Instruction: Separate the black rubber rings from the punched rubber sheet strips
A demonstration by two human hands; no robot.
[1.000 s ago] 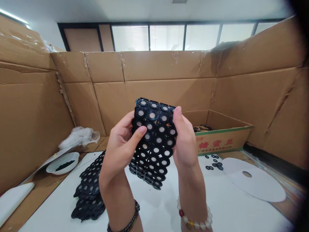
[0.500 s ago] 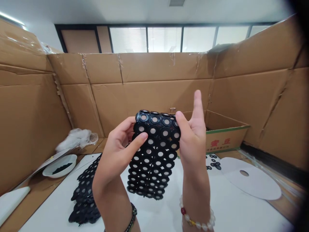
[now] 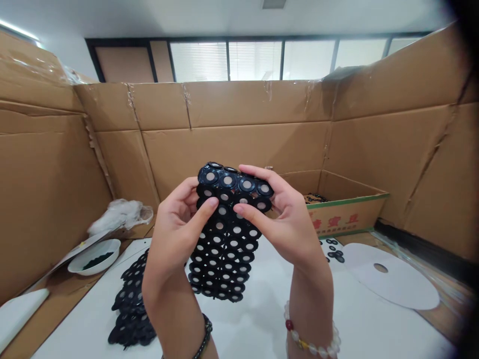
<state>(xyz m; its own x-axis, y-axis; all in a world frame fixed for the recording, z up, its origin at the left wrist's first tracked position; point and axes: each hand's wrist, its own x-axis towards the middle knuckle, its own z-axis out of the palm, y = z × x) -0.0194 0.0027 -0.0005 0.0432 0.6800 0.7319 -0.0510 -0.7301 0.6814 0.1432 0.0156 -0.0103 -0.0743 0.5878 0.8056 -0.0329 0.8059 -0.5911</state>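
Observation:
A black sheet of linked round discs with pale centres (image 3: 224, 244) hangs in front of me, its top part folded or curled over. My left hand (image 3: 179, 219) grips its left edge, thumb on the front and fingers behind. On the right, my right hand (image 3: 286, 214) holds the upper part, thumb across the front and index finger along the top edge. The sheet's lower end hangs above the white table surface (image 3: 262, 309). Another pile of the same black disc sheets (image 3: 132, 304) lies left of my left forearm.
At right stand a cardboard box (image 3: 348, 214) with black pieces inside, loose black discs (image 3: 336, 254) and a white round board (image 3: 391, 276). At left are a white bowl (image 3: 112, 259) with dark pieces and a plastic bag (image 3: 119, 214). Cardboard walls (image 3: 232, 104) surround the table.
My right hand has turned inward, its raised index finger now lying on the sheet's top edge and its thumb on the front. The sheet has shifted slightly left and up.

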